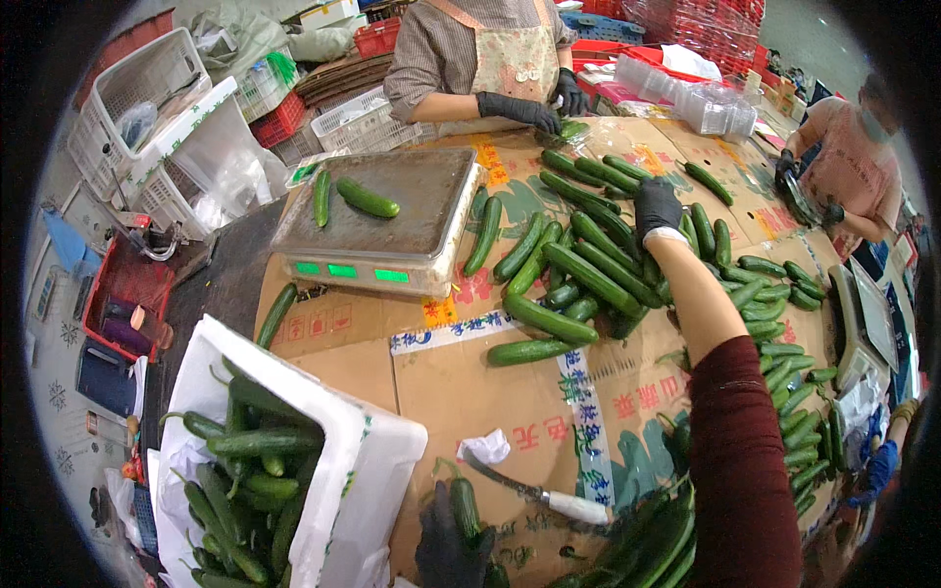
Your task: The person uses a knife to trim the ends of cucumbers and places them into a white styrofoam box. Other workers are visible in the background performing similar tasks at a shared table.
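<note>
My right hand [656,206], in a black glove, reaches out over a pile of cucumbers [594,278] on the cardboard-covered table, its back towards me. What its fingers do underneath is hidden. Near the table's front edge, my black-gloved left hand [450,540] is wrapped around a cucumber [464,507] with a stem. A knife with a white handle [578,507] lies to the right of it, beside a crumpled white paper [494,446]. Two cucumbers [367,198] rest on the weighing scale's platform [412,228].
At lower left stands a white foam box [367,426] full of cucumbers. More cucumbers [647,544] lie at the near edge, and smaller ones [798,419] line the right. Across the table a person's gloved hands [518,112] handle a wrapped cucumber; another person works at right.
</note>
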The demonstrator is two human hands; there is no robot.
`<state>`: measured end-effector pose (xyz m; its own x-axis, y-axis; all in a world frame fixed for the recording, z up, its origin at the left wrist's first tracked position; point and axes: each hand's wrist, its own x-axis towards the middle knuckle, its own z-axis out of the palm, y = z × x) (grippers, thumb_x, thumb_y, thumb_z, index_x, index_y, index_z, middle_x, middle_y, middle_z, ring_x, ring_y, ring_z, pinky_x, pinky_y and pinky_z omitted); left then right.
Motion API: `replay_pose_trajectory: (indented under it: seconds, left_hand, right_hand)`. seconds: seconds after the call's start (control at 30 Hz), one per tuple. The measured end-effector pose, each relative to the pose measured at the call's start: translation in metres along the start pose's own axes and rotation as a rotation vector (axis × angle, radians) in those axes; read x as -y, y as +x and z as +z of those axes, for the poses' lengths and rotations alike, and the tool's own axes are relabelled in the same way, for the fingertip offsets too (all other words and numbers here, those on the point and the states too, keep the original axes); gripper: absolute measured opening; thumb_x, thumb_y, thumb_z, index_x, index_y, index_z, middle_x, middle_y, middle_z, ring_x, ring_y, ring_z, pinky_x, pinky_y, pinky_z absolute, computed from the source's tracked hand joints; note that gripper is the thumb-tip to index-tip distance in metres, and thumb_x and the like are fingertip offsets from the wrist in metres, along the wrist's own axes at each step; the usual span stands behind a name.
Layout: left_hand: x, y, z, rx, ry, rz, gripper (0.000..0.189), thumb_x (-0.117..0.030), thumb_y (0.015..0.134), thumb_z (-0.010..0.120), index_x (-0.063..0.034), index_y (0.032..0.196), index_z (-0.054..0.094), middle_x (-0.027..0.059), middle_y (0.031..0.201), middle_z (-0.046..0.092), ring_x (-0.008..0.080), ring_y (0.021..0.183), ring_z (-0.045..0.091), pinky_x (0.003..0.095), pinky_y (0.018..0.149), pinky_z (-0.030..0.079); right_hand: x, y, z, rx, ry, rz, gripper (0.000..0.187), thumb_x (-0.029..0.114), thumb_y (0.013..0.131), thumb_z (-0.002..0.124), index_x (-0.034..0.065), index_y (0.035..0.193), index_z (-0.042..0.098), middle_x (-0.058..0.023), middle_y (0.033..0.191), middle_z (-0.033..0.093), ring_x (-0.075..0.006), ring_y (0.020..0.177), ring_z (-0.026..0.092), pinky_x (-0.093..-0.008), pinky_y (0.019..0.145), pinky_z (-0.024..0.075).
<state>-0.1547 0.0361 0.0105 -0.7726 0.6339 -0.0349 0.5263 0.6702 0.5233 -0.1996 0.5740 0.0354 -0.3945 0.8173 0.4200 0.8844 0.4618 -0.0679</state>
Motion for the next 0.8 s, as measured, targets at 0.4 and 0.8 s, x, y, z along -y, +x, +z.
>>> replay_pose_trajectory:
  seconds: [0.4,0.8]
  left_hand:
    - [0.013,-0.028,-0.039,0.101,-1.632,-0.199,0.047,-0.015,0.088,0.046,0.0029,0.131,0.04,0.0174,0.122,0.053,0.023,0.103,0.057,0.029,0.08,0.052]
    - [0.01,-0.054,-0.084,0.3,-1.768,-0.022,0.057,0.003,0.071,0.062,0.0036,0.125,0.043,0.019,0.116,0.057,0.0267,0.105,0.057,0.0356,0.09,0.047]
  right_hand:
    - [0.019,-0.357,-0.238,0.985,0.737,-0.445,0.036,0.023,0.085,0.063,-0.0032,0.109,0.055,-0.0149,0.093,0.063,-0.0188,0.077,0.057,-0.0343,0.075,0.047]
    - [0.04,-0.386,-0.17,0.61,0.21,-0.368,0.037,0.02,0.078,0.063,0.0054,0.111,0.057,-0.0189,0.103,0.058,-0.035,0.094,0.056,-0.0429,0.083,0.0452]
